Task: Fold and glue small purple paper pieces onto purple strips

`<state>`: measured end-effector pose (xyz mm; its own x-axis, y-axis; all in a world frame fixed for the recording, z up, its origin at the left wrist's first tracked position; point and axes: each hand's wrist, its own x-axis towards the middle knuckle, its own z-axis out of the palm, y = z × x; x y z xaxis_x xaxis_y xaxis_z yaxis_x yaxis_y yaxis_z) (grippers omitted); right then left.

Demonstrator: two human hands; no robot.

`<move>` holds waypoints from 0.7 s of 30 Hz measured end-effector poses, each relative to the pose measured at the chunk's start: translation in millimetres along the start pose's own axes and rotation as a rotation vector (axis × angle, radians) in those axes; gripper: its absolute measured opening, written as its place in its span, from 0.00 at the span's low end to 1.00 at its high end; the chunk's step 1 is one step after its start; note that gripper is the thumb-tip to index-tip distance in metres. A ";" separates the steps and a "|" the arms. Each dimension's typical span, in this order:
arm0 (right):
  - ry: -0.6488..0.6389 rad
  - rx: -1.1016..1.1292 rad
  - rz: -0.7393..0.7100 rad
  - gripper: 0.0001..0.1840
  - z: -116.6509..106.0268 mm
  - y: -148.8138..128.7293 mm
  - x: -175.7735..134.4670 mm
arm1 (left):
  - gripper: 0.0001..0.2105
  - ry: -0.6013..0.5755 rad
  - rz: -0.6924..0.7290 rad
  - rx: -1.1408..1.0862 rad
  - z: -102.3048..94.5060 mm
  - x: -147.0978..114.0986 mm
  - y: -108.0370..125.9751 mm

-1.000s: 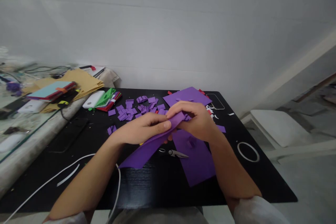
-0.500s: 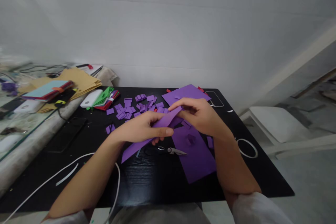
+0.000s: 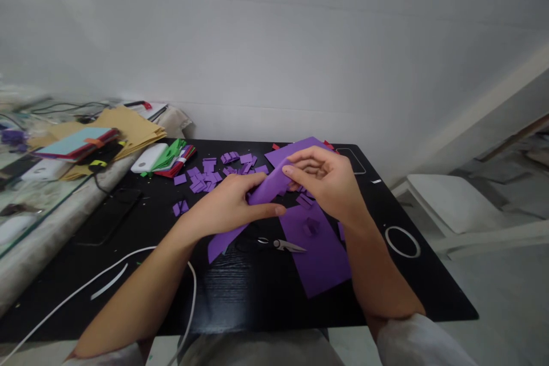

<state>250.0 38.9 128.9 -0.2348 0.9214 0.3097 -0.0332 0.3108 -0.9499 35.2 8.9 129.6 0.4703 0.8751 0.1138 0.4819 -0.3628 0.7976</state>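
Observation:
A strip of purple paper [image 3: 269, 186] slants between my hands above the black table. My left hand [image 3: 229, 203] is closed round its middle, thumb stretched along the near side, and the lower end hangs out below the palm. At the upper end my right hand [image 3: 323, 180] pinches the paper between thumb and fingers. Under the hands lie scissors [image 3: 289, 246] with dark handles, their blades reaching over a flat purple sheet [image 3: 321, 263]. Another purple sheet [image 3: 300, 148] lies behind my right hand. Many small cut purple pieces [image 3: 206, 178] are heaped beyond my left hand.
On the left are a stack of green and red paper [image 3: 174, 159], a white device [image 3: 149, 158], tan envelopes [image 3: 128, 131] and a dark phone-like slab [image 3: 109, 217]. A white cable [image 3: 103, 269] crosses the front left. A white stool [image 3: 450, 200] stands right of the table [image 3: 412, 291].
The paper strip has tilted more steeply, its upper end raised and its lower end shifted right. My right hand has moved slightly up, and my left hand has shifted its hold a little.

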 end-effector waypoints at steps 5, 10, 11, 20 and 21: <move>-0.029 0.018 -0.023 0.14 5.8 3.5 -1.8 | 0.17 0.129 0.057 -0.122 0.5 1.3 -1.0; -0.021 0.011 -0.040 0.13 8.2 4.6 -3.4 | 0.15 0.201 0.004 -0.318 4.8 3.4 -2.7; -0.011 0.006 -0.038 0.12 8.0 3.8 -3.8 | 0.15 0.222 -0.001 -0.345 4.9 3.4 -2.3; 0.000 0.007 -0.079 0.08 12.0 -0.4 -9.3 | 0.15 0.255 -0.011 -0.406 4.7 2.7 -1.5; -0.009 0.007 -0.086 0.08 12.9 -0.2 -10.3 | 0.15 0.263 0.001 -0.419 5.0 2.5 -1.0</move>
<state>239.8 26.3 125.3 -0.2392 0.8894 0.3895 -0.0607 0.3866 -0.9202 39.6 9.8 126.1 0.2418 0.9458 0.2169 0.1177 -0.2505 0.9609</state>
